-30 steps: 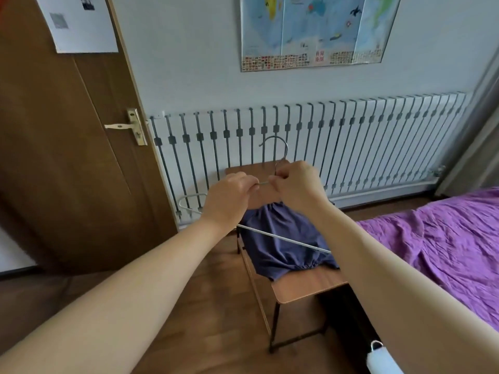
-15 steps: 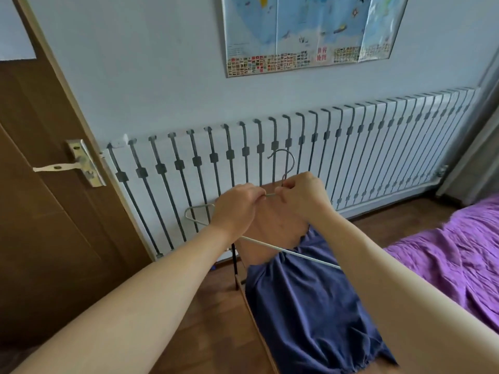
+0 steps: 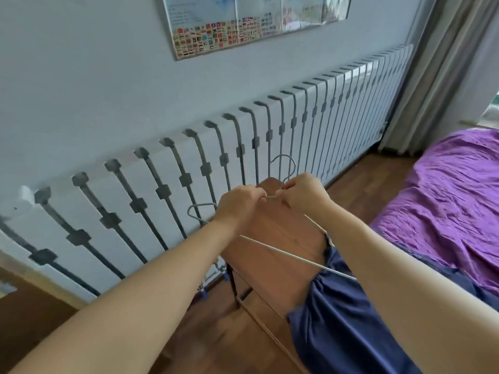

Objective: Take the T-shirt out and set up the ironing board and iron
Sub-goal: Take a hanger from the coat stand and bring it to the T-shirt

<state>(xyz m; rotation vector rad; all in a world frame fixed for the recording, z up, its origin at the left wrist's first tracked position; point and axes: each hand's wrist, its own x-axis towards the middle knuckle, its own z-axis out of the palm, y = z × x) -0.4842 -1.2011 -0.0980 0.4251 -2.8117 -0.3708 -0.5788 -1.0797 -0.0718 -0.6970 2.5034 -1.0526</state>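
Observation:
A thin metal wire hanger [image 3: 286, 251] is held up in front of me, its hook rising above my knuckles. My left hand [image 3: 239, 202] grips the wire just left of the neck, and my right hand [image 3: 303, 193] grips it just right of the neck. Below my arms a dark blue T-shirt [image 3: 340, 319] lies draped over the seat of a wooden chair [image 3: 272, 255]. The chair's backrest stands right behind the hanger. No ironing board or iron is in view.
A long white radiator [image 3: 167, 190] with grey brackets runs along the wall behind the chair. A bed with a purple cover [image 3: 445, 201] lies at the right. A curtain [image 3: 442, 76] hangs at the far right, a map poster [image 3: 243, 25] above. Wooden floor lies below.
The view has swung right and closer to the chair; the door has left the frame. Both hands keep the same grip on the hanger, and the T-shirt stays on the seat.

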